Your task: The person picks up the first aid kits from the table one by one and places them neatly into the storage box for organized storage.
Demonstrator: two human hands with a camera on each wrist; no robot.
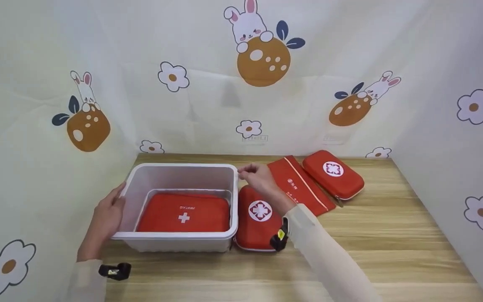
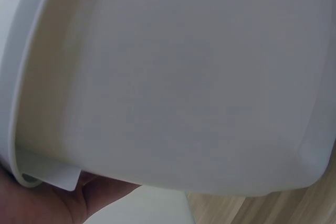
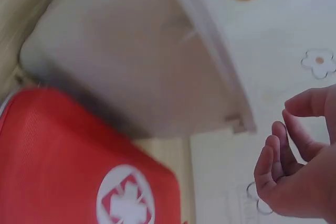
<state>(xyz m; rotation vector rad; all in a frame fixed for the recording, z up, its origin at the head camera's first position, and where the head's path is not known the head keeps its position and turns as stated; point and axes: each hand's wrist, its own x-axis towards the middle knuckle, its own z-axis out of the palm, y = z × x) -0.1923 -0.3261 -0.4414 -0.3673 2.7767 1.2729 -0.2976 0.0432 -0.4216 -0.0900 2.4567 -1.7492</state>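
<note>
A white plastic bin (image 1: 174, 235) stands on the left of the table. Inside it lies a red first aid pouch (image 1: 162, 212) with a white cross. My left hand (image 1: 106, 214) grips the bin's left rim; in the left wrist view the bin's wall hides part of that hand (image 2: 47, 203). Beside the bin's right rim is my right hand (image 1: 260, 180), its fingers loosely bent. The right wrist view shows this hand (image 3: 302, 166) apart from the bin wall (image 3: 126, 51), holding nothing. Below my right wrist lies a red hard case (image 1: 254, 230) with a round white emblem.
Right of the bin, a flat red pouch (image 1: 296, 184) with a pale stripe lies at an angle. Another red hard case (image 1: 333, 174) rests at the back right. Patterned sheeting (image 1: 208, 113) encloses the wooden table (image 1: 392, 243) at the back and sides.
</note>
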